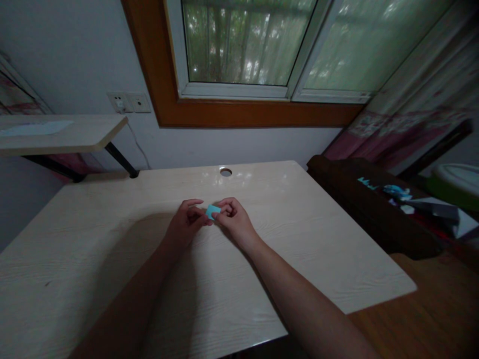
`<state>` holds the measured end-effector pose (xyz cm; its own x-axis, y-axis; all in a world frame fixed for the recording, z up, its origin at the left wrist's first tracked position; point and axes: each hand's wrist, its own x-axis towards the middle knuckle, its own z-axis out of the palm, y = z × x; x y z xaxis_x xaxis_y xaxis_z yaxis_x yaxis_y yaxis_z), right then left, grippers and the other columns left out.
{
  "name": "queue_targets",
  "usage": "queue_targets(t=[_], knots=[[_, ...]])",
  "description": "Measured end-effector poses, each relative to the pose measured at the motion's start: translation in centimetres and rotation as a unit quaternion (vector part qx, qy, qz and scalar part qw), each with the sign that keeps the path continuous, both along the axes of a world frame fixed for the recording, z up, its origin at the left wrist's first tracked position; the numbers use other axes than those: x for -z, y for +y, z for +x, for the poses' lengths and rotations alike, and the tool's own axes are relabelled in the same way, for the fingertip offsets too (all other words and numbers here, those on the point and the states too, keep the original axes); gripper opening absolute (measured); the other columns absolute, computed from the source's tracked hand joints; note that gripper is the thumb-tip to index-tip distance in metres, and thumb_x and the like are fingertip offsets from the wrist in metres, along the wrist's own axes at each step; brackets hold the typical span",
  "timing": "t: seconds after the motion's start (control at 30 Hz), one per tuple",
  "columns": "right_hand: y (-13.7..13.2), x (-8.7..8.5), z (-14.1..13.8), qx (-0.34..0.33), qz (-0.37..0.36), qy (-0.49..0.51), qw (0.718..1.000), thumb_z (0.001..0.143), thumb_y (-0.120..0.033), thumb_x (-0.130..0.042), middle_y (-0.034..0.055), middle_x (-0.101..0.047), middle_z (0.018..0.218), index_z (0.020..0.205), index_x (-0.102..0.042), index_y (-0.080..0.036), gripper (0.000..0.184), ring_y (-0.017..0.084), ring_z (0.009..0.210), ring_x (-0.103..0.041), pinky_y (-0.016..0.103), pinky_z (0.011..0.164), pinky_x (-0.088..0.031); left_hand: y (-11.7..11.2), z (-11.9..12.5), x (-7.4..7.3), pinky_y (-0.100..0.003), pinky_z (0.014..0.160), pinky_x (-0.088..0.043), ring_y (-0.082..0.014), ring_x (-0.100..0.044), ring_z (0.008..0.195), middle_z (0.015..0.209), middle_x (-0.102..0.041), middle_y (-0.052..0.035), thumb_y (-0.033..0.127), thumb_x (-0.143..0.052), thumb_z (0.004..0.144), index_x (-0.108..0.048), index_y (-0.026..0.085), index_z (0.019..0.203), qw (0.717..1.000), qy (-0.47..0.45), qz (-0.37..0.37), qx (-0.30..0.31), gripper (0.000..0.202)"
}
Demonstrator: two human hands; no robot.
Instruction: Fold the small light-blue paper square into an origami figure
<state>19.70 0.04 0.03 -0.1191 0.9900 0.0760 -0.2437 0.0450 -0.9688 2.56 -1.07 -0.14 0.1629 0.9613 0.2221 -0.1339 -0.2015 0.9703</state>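
Observation:
Over the middle of a pale wooden desk [112, 259] my two hands meet around a small turquoise piece [212, 211], which looks like folded paper. My left hand [186, 224] pinches its left side with curled fingers. My right hand [232, 219] grips its right side, fingers bent inward. The piece sits just above the desk top, partly hidden by my fingertips.
A round cable hole [225, 172] lies at the desk's far edge. A raised side shelf [60, 133] stands at the left, with wall sockets [129, 102] behind it. A window [262, 45] is ahead. To the right, dark furniture [374, 209] carries assorted items beside a curtain [415, 109].

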Motion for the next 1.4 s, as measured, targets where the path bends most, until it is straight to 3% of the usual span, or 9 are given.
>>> queue_targets(t=[0.2, 0.47, 0.73, 1.0, 1.13, 1.4], knots=[[-0.1, 0.0, 0.0, 0.0, 0.006, -0.034, 0.999, 0.069, -0.028, -0.076, -0.0056, -0.057, 0.067, 0.09, -0.057, -0.022, 0.029, 0.01, 0.055, -0.047, 0.024, 0.055, -0.036, 0.0, 0.0, 0.0, -0.031, 0.075, -0.056, -0.0155, -0.071, 0.072, 0.076, -0.068, 0.0032, 0.025, -0.072, 0.08, -0.048, 0.02, 0.115, 1.0, 0.015, -0.003, -0.007, 0.042], [0.0, 0.0, 0.1, 0.003, -0.002, -0.008, 1.0, 0.069, -0.026, -0.075, -0.0063, -0.057, 0.066, 0.091, -0.056, -0.021, 0.029, 0.01, 0.055, -0.048, 0.024, 0.056, -0.036, -0.1, 0.0, -0.7, -0.03, 0.072, -0.057, -0.0147, -0.071, 0.069, 0.075, -0.066, 0.0037, 0.023, -0.07, 0.081, -0.047, 0.019, 0.114, 1.0, 0.004, -0.001, -0.006, 0.04], [0.0, -0.2, 0.0, 0.027, 0.005, -0.004, 1.0, 0.069, -0.024, -0.073, -0.0062, -0.059, 0.065, 0.09, -0.056, -0.02, 0.027, 0.009, 0.055, -0.049, 0.023, 0.056, -0.037, 0.0, -0.3, -0.2, -0.029, 0.071, -0.058, -0.0138, -0.07, 0.069, 0.078, -0.064, 0.0036, 0.025, -0.069, 0.083, -0.051, 0.02, 0.112, 0.999, 0.019, 0.019, -0.018, 0.034], [0.0, 0.0, 0.1, 0.023, -0.001, 0.007, 1.0, 0.071, -0.025, -0.072, -0.007, -0.056, 0.063, 0.089, -0.056, -0.019, 0.024, 0.009, 0.052, -0.049, 0.022, 0.052, -0.036, 0.4, -0.8, 0.7, -0.028, 0.074, -0.057, -0.0139, -0.068, 0.082, 0.102, -0.066, -0.0046, 0.025, -0.066, 0.087, -0.058, 0.024, 0.115, 0.982, 0.128, 0.13, -0.046, 0.03], [-0.2, -0.3, 0.1, 0.009, -0.012, 0.02, 1.0, 0.071, -0.025, -0.073, -0.007, -0.056, 0.066, 0.088, -0.056, -0.019, 0.025, 0.008, 0.052, -0.049, 0.022, 0.052, -0.037, 0.5, -0.9, 0.2, -0.027, 0.074, -0.057, -0.0143, -0.066, 0.083, 0.098, -0.065, -0.0049, 0.025, -0.063, 0.088, -0.067, 0.022, 0.099, 0.956, 0.227, 0.18, -0.045, 0.012], [-0.4, -0.3, 0.1, -0.018, -0.004, 0.037, 0.999, 0.075, -0.026, -0.072, -0.0054, -0.057, 0.068, 0.086, -0.058, -0.02, 0.02, 0.008, 0.053, -0.05, 0.022, 0.053, -0.039, 0.2, -0.7, -0.6, -0.026, 0.077, -0.057, -0.0136, -0.067, 0.081, 0.092, -0.069, -0.0027, 0.022, -0.066, 0.086, -0.066, 0.022, 0.096, 0.941, 0.262, 0.205, -0.066, 0.01]])
